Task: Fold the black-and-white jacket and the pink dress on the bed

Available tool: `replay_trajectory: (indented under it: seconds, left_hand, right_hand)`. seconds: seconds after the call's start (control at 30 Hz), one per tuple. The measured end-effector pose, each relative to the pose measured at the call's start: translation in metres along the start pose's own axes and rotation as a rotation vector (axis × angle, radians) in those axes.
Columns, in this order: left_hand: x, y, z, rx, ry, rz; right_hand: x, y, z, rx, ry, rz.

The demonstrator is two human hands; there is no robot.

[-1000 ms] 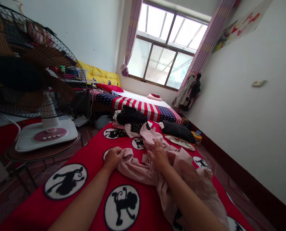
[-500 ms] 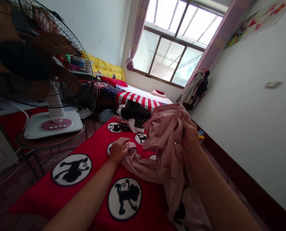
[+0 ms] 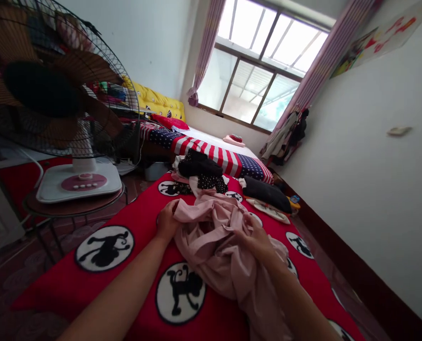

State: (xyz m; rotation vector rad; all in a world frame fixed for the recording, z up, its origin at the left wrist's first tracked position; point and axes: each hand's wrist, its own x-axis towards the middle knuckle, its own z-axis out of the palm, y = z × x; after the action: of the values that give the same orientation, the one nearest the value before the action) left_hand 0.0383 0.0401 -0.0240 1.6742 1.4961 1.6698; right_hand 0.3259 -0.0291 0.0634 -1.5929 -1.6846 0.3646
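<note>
A crumpled pale pink garment (image 3: 214, 241) lies bunched on a red blanket (image 3: 132, 279) printed with black monkeys in white circles. My left hand (image 3: 166, 222) is closed on the garment's left edge, fingers curled into the cloth. My right hand (image 3: 258, 241) grips the folds on its right side, and pink fabric drapes over that wrist and forearm.
A large electric fan (image 3: 54, 94) stands on a small round table (image 3: 72, 203) at the left. Dark clothes (image 3: 200, 173) are piled at the blanket's far end, a black cushion (image 3: 265, 193) to their right. Beyond lie a stars-and-stripes bed (image 3: 218, 156), a window and a white wall at right.
My right hand, which had lifted the pink garment high, has come back down onto the blanket with it. The cloth is now bunched between both hands. My left hand kept its hold.
</note>
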Motion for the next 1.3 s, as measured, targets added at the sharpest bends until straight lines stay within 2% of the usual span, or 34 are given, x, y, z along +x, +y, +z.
replay_trajectory:
  seconds: [0.1,0.2,0.3,0.37,0.4,0.43,0.5,0.53,0.57,0.6,0.63,0.73,0.8,0.83,0.9,1.0,1.07,1.17,1.3]
  left_hand:
    - [0.002,-0.001,-0.003,-0.189,0.059,-0.146]
    - [0.007,-0.005,-0.003,-0.352,0.136,-0.279]
    - [0.012,-0.009,-0.002,-0.412,0.192,-0.340]
    - [0.013,-0.010,-0.003,-0.458,0.202,-0.370]
    - [0.014,-0.010,-0.005,-0.497,0.214,-0.394]
    - [0.015,-0.009,-0.007,-0.552,0.235,-0.428]
    - [0.017,-0.008,-0.013,-0.673,0.286,-0.512]
    - [0.019,-0.007,-0.017,-0.724,0.310,-0.553]
    - [0.021,-0.007,-0.021,-0.759,0.330,-0.585]
    - [0.023,-0.006,-0.024,-0.772,0.343,-0.603]
    - [0.025,-0.006,-0.027,-0.760,0.349,-0.602]
    - [0.025,0.001,-0.035,-0.716,0.407,-0.565]
    - [0.018,0.011,-0.039,-0.574,0.414,-0.411]
    - [0.013,0.017,-0.041,-0.473,0.369,-0.305]
    - [-0.001,0.029,-0.049,-0.268,0.147,-0.096]
    - [-0.021,0.035,-0.066,-0.069,-0.293,0.117]
    - [-0.029,0.024,-0.081,0.054,-0.458,0.226]
    - [-0.028,-0.006,-0.105,0.221,-0.522,0.296]
    - [-0.024,-0.032,-0.128,0.361,-0.542,0.323]
  right_hand:
    - [-0.002,-0.004,0.020,-0.064,-0.005,0.002]
    - [0.010,-0.016,0.022,0.005,0.015,0.010]
    - [0.014,-0.050,0.016,0.151,0.128,-0.059]
    - [0.003,-0.077,0.015,0.264,0.165,-0.212]
    - [-0.006,-0.090,0.016,0.266,0.088,-0.327]
    - [-0.017,-0.099,0.018,0.226,-0.052,-0.458]
    - [-0.043,-0.110,0.021,0.053,-0.411,-0.675]
    - [-0.057,-0.110,0.022,-0.033,-0.554,-0.727]
    - [-0.071,-0.107,0.021,-0.095,-0.637,-0.734]
    - [-0.084,-0.100,0.018,-0.127,-0.653,-0.708]
    - [-0.097,-0.091,0.014,-0.135,-0.610,-0.667]
    - [-0.128,-0.048,-0.007,-0.178,-0.321,-0.581]
    - [-0.146,-0.011,-0.026,-0.287,-0.138,-0.478]
    - [-0.155,0.007,-0.036,-0.336,-0.080,-0.368]
    - [-0.173,0.040,-0.054,-0.391,-0.022,-0.139]
    - [-0.196,0.069,-0.071,-0.394,-0.110,0.077]
    - [-0.207,0.075,-0.074,-0.375,-0.208,0.140]
    - [-0.211,0.072,-0.064,-0.365,-0.251,0.159]
    - [-0.203,0.072,-0.040,-0.400,-0.204,0.069]
